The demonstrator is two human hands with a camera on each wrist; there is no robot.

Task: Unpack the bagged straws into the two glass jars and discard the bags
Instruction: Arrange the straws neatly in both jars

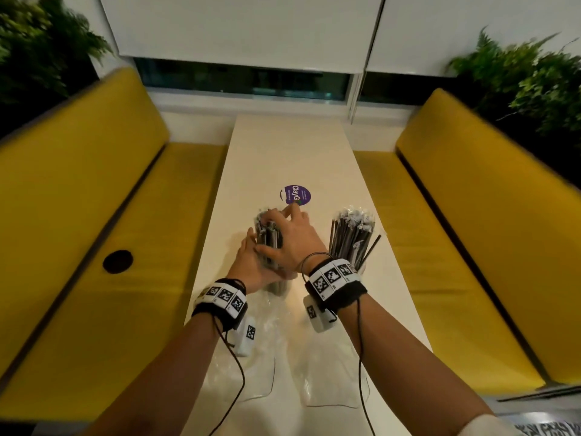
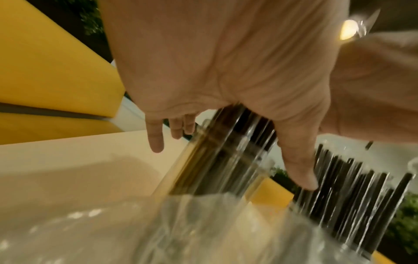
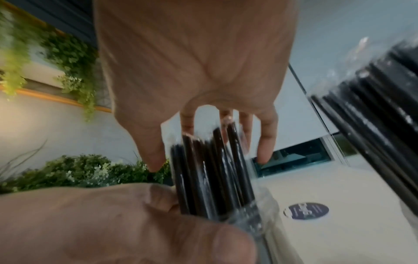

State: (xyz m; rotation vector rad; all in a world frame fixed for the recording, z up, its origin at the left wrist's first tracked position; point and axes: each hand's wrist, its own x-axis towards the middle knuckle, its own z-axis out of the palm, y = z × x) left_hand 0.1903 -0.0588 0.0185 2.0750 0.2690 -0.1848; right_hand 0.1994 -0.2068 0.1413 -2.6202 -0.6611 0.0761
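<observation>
Spreading over the straw tops, the right fingers are pressing down on the bundle at frame center, thumb splayed off to one side. Right hand is sitting on top, palm down, not pinching anything. Left fingers are lying straight and loosely apart along the left side of the same bundle; left hand is cupping jar 1 from the side and steadying it. Can't tell whether the left thumb is wrapping the glass or just resting.

Moving outward: jar 2, right of center, is already holding its straws, fanned out, w/ one leaning loose at the right edge. Two clear bags are lying flat on the table at lower center, between the forearms, looking empty.

Judging progress: both bundles seem to be in glass, so unpacking is approx. done; the person is prob. just tamping and settling the straws in jar 1. Bags aren't discarded yet, so that step is remaining. No bin is showing in any view.
</observation>
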